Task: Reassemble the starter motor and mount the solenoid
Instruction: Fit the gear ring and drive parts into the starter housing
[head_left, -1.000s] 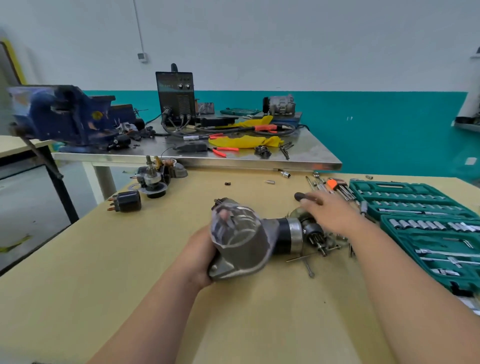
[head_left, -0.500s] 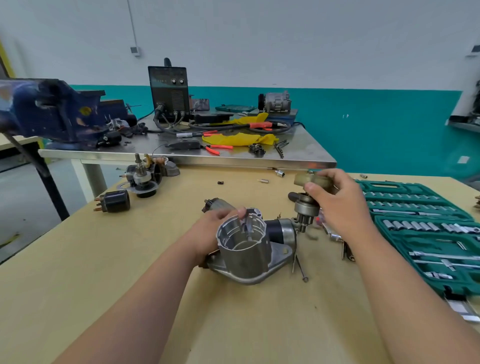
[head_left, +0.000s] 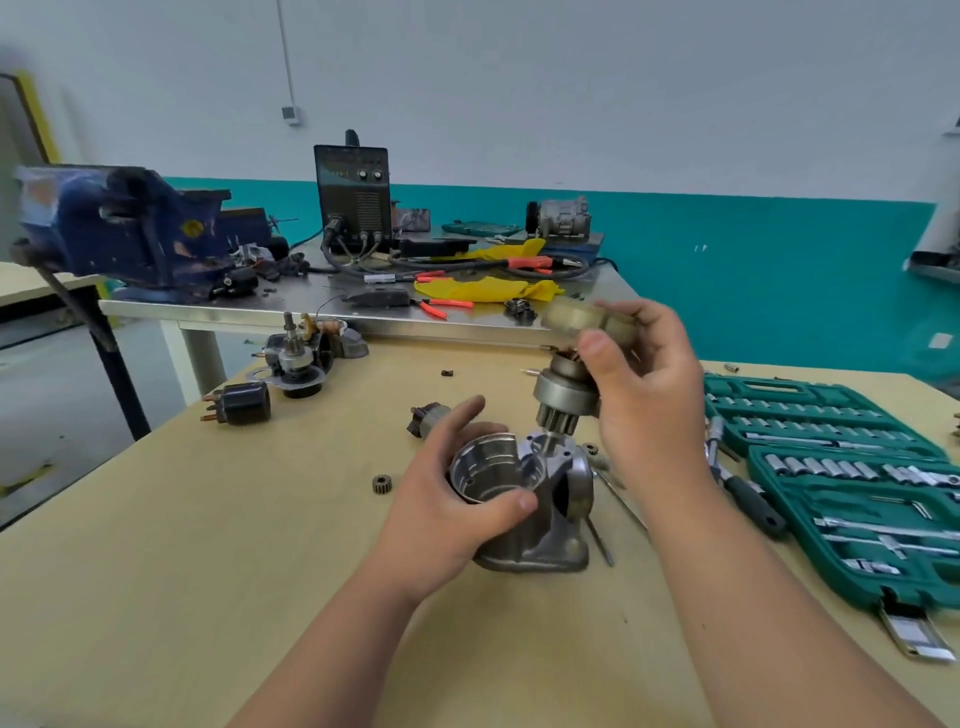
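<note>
The left hand (head_left: 457, 499) is wrapped round the wide cup of the metal housing (head_left: 550, 540), thumb on the near rim and fingers curled over the far side. The housing stands on the wooden table (head_left: 208, 571). The right hand (head_left: 649, 400) grips the gear piece (head_left: 566, 397) from its right side and holds it upright, toothed end down. The piece is just above the housing's smaller opening, at one o'clock of the cup. Whether the teeth touch the metal I cannot tell, and the top of the piece is blurred.

Take the housing as the clock's centre. At three o'clock a thin rod (head_left: 600, 540) lies just beside its foot. Further out is a black-handled tool (head_left: 750, 501), then the open green socket case (head_left: 831, 467). A small loose gear (head_left: 382, 484) sits at nine. A dark part (head_left: 428, 418) peeks out behind the left fingers at eleven. Well out at ten are a black cylinder (head_left: 241, 404) with copper prongs and a motor part (head_left: 298, 358). At twelve stands a steel bench (head_left: 332, 312) carrying a blue vise (head_left: 130, 228), a black box (head_left: 353, 192) and a yellow cloth (head_left: 483, 286).
</note>
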